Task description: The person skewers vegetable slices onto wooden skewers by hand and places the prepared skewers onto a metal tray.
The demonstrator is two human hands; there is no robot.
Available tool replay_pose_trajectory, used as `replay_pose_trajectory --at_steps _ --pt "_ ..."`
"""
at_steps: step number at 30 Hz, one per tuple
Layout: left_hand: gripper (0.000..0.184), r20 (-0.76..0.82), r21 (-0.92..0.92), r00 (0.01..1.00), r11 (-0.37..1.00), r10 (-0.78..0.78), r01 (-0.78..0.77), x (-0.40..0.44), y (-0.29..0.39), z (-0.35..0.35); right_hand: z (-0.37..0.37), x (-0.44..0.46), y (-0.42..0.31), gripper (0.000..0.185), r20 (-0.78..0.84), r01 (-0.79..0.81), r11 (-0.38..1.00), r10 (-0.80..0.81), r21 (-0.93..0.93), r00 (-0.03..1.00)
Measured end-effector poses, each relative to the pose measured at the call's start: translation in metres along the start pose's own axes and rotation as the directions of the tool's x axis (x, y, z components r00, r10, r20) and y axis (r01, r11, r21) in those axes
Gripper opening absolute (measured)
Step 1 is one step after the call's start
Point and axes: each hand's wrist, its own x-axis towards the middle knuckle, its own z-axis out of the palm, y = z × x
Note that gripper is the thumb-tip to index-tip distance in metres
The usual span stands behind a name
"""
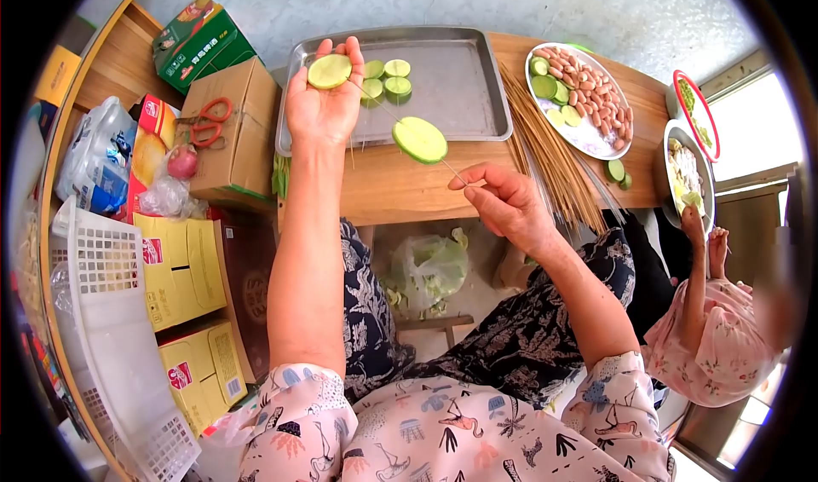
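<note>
My left hand [324,111] is palm up, fingers stretched out, with a round pale-green vegetable slice [330,71] resting on it. My right hand [509,205] pinches the end of a thin skewer [454,172]. A larger green-rimmed slice [420,139] is threaded on that skewer, between my hands. The skewer's far end points toward the slice on my left hand; whether it touches is unclear. Behind them, the metal tray [460,81] holds several similar green slices [397,87], with thin stick ends showing near its front edge.
Bamboo skewers [550,154] lie right of the tray. A white plate [610,150] holds sausages and green slices. Farther right, another person's hand [694,225] reaches a bowl [709,179]. Boxes, scissors [210,122] and a white basket [115,337] stand left. A plastic bag [430,269] lies below.
</note>
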Motion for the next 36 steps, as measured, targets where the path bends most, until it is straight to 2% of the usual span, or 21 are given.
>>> replay_pose_trajectory --at_steps 9,24,32,36 --pt "0.046 0.054 -0.018 0.997 0.999 -0.048 0.049 -0.0005 -0.0037 0.0044 -0.0012 0.0011 0.0001 0.016 -0.012 0.004 0.997 -0.005 -0.081 1.000" --pt "0.052 0.097 0.028 0.992 0.997 -0.078 0.076 0.0000 -0.0060 0.0006 -0.0023 0.0026 0.0004 0.017 -0.026 -0.018 0.995 0.016 -0.097 1.000" --pt "0.052 0.118 -0.022 0.989 0.995 -0.093 0.096 0.0025 -0.0035 -0.0027 -0.0018 0.0039 0.0014 0.017 -0.020 -0.011 0.997 0.010 -0.081 1.000" --pt "0.048 0.068 -0.015 0.995 0.997 -0.069 0.070 -0.0003 -0.0069 0.0037 -0.0016 0.0038 0.0015 0.017 -0.019 -0.004 0.995 0.002 -0.101 1.000"
